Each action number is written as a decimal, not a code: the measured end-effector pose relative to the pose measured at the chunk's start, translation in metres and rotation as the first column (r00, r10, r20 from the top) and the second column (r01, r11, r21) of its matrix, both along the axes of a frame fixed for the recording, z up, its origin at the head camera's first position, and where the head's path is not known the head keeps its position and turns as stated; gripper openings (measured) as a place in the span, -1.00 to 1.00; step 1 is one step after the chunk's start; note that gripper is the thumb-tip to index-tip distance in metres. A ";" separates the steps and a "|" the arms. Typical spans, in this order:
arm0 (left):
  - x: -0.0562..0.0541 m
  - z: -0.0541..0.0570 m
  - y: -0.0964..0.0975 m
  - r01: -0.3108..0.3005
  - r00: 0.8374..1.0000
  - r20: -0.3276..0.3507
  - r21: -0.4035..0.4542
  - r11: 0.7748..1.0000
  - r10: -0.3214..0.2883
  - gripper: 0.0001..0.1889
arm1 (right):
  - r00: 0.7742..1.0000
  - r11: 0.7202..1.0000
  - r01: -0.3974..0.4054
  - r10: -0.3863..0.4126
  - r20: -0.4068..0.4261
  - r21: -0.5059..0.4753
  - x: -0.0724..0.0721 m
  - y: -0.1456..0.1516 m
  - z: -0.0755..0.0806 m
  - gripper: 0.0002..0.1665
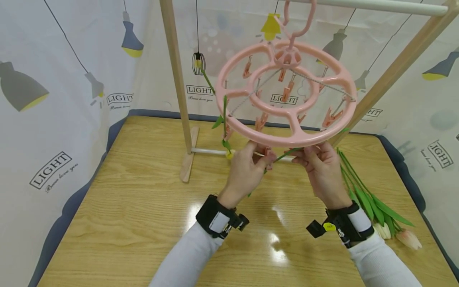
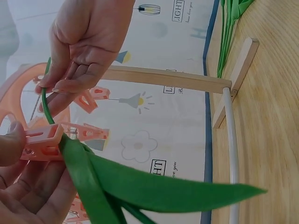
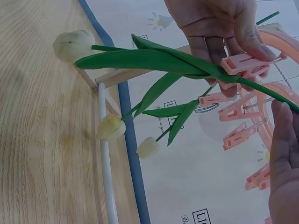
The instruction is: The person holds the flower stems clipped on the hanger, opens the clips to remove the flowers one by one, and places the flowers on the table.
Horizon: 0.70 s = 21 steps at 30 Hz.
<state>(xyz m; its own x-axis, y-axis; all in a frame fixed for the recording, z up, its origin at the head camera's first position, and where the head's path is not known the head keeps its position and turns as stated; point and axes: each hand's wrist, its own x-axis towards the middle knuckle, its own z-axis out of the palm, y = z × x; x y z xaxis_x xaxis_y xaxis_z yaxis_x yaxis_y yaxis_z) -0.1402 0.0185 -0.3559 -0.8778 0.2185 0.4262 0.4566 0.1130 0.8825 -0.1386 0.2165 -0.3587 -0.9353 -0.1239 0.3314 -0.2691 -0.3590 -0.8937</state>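
Note:
A round pink hanger rack (image 1: 269, 138) with several small clothespins hangs in front of me in the head view. My left hand (image 1: 245, 171) pinches one pink clothespin (image 2: 44, 140) under its near rim. Just to the right, my right hand (image 1: 324, 171) holds the green stem (image 3: 266, 92) of an artificial tulip between thumb and fingers. That stem passes at the clothespin's mouth; I cannot tell whether the clip bites on it. The tulip's long leaves (image 2: 173, 182) and pale bloom (image 3: 72, 45) extend past the clip. More tulips, including a yellowish one (image 3: 111, 127), hang upside down from the rack.
Several tulips (image 1: 369, 203) with white and pink blooms lie on the wooden table (image 1: 143, 207) at the right. A wooden stand (image 1: 175, 71) with a white top rod (image 1: 380, 5) carries the rack; a lower white rod (image 1: 208, 152) runs behind my hands. Printed fabric surrounds the table.

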 end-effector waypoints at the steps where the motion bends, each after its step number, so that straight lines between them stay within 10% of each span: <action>1: 0.000 0.000 0.000 -0.004 1.000 -0.002 -0.002 1.000 0.004 -0.72 | 1.000 1.000 0.001 -0.001 -0.001 -0.001 0.000 0.000 0.000 -0.66; 21: 0.000 0.004 -0.001 -0.015 1.000 -0.025 -0.058 0.998 0.013 -0.84 | 0.993 0.995 -0.074 0.067 -0.100 -0.067 -0.002 0.030 0.008 -0.63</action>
